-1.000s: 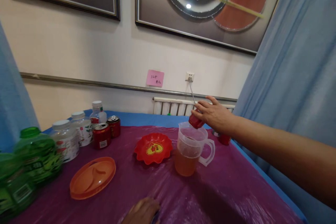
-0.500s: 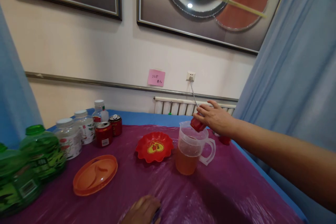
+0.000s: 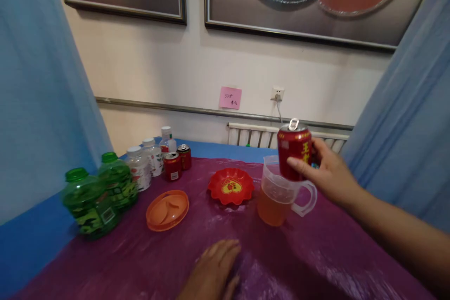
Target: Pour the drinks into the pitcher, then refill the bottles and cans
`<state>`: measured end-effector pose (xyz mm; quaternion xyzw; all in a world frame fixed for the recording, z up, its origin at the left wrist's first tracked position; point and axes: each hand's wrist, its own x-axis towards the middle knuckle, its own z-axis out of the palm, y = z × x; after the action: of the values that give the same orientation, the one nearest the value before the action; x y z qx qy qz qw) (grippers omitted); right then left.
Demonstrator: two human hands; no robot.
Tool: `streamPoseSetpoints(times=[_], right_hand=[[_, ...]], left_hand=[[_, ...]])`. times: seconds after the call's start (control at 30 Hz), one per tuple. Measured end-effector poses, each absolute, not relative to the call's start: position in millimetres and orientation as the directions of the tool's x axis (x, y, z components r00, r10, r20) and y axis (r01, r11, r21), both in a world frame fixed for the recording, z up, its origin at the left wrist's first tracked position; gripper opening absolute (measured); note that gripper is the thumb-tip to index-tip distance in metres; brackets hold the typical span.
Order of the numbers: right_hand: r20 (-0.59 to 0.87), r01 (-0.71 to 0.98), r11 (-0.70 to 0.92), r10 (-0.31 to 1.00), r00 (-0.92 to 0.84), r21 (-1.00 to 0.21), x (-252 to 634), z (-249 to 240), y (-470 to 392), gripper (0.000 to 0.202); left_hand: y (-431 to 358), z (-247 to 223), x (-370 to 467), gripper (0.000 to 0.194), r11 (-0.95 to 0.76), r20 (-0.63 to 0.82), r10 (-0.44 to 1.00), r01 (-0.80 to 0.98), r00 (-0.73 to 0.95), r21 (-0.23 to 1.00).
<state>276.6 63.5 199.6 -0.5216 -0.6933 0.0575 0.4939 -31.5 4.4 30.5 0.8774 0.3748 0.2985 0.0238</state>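
My right hand (image 3: pixel 325 168) is wrapped round a red can (image 3: pixel 294 152) with its pull tab raised, held upright in front of the clear jug's upper part. The jug (image 3: pixel 276 197) stands on the purple sheet with amber liquid in it and its handle to the right. My left hand (image 3: pixel 214 267) is low in the middle, over the sheet, fingers apart and nothing visible in it. Beyond it lies a scalloped red dish (image 3: pixel 231 186). An orange lid (image 3: pixel 168 211) rests to the left.
Two red cans (image 3: pixel 172 167) stand at the back left beside white-capped bottles (image 3: pixel 139 168). Green bottles (image 3: pixel 91 206) are at the far left. Blue curtains (image 3: pixel 404 98) hang on both sides, and a radiator (image 3: pixel 253 136) is behind the table (image 3: pixel 214 151).
The can in my right hand has gone from tipped over the jug to upright, nearer to me. My left hand's fingers show more fully. The view has shifted, moving the table items rightward.
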Motion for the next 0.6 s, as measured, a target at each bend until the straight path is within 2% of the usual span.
streamPoseSetpoints(times=[0.1,0.13,0.2,0.27,0.37,0.47,0.53,0.6], right_hand=[[0.446,0.289,0.445,0.892,-0.068,-0.847,225,149,37,0.057],[0.408,0.208,0.419,0.908,-0.096,-0.884,208,133,30,0.064],[0.366,0.178,0.388,0.919,-0.147,-0.904,177,108,20,0.073],[0.364,0.179,0.391,0.916,-0.167,-0.903,155,92,17,0.073],[0.341,0.168,0.373,0.920,-0.191,-0.912,141,75,19,0.078],[0.298,0.193,0.326,0.941,-0.162,-0.925,143,52,20,0.084],[0.261,0.220,0.288,0.955,-0.143,-0.932,148,31,18,0.071],[0.226,0.247,0.253,0.965,-0.132,-0.935,154,10,13,0.057]], left_hand=[[5,67,-32,0.063,-0.568,0.492,0.817,0.565,0.300,0.599],[8,79,-30,0.070,-0.521,0.463,0.852,0.483,0.245,0.704],[13,100,-24,0.081,-0.456,0.412,0.890,0.335,0.196,0.825],[17,114,-20,0.082,-0.420,0.380,0.907,0.308,0.183,0.854],[28,124,-26,0.069,-0.383,0.336,0.924,0.407,0.185,0.829],[56,133,-55,0.064,-0.325,0.338,0.939,0.500,0.067,0.803],[87,140,-85,0.070,-0.266,0.423,0.898,0.618,-0.120,0.740],[122,143,-118,0.070,-0.214,0.498,0.839,0.707,-0.220,0.674]])
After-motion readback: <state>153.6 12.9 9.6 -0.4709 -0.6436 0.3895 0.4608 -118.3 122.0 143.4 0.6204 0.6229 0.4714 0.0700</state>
